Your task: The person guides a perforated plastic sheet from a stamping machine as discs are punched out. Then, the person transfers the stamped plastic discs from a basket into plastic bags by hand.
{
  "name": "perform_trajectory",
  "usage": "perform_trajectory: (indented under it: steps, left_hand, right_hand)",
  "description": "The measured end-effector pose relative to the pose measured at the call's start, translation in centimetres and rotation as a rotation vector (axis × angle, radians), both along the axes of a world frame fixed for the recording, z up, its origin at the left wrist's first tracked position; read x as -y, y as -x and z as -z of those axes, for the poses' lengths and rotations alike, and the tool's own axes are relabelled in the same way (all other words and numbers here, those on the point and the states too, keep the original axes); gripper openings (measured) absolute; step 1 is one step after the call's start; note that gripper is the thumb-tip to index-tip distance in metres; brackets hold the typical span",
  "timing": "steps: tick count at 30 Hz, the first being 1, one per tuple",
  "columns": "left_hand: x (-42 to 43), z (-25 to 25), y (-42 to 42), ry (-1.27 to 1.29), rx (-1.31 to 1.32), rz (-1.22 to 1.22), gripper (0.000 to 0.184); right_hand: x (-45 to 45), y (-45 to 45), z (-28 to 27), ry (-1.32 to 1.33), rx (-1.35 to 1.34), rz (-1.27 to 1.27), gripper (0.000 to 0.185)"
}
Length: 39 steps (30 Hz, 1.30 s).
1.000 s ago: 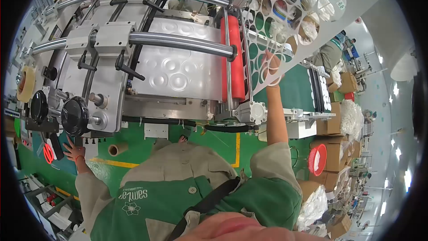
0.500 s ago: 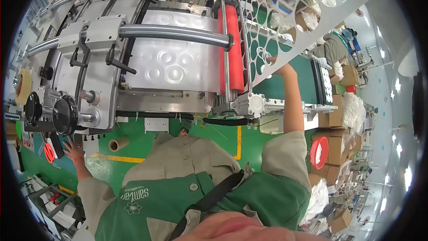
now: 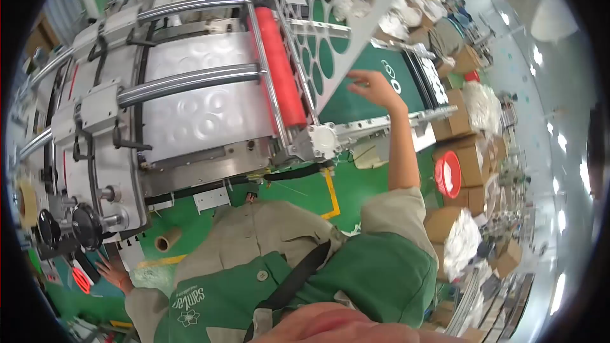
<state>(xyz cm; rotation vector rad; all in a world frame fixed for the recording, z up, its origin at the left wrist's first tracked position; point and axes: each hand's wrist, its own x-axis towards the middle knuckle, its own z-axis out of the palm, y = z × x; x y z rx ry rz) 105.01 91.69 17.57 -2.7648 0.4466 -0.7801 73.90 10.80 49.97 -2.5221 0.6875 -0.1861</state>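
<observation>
White perforated plastic-looking sheet slants up beside red roller, apparently clearing white rings on green belt. Right hand: grip half-curled near sheet edge, contact unclear. Left hand: grip spread, maybe bracing.

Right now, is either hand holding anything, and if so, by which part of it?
Neither appears to: the left hand is spread; the right hand is beside the punched white sheet, contact unclear.
</observation>
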Motion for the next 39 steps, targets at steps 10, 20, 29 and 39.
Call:
perform_trajectory:
  steps: [10, 20, 29, 39]
  left_hand:
    - [2.5, -1.9, -2.0, 0.124, -0.688, -0.778, 0.105]
    - [3.0, -2.5, -2.2, 0.235, -0.736, -0.805, 0.106]
    - [2.6, -2.1, -1.9, 0.284, -0.692, -0.765, 0.11]
    - [2.9, -2.2, -1.4, 0.306, -0.632, -0.738, 0.11]
  right_hand:
    - [-1.9, -2.4, 0.8, 0.104, 0.231, 0.058, 0.021]
    - [-4.6, -6.8, 2.0, -0.159, 0.313, -0.24, 0.038]
    - [-4.1, -5.8, -2.9, 0.148, 0.536, -0.036, 0.013]
    - [-2.2, -3.7, 1.0, 0.452, 0.589, 0.276, 0.017]
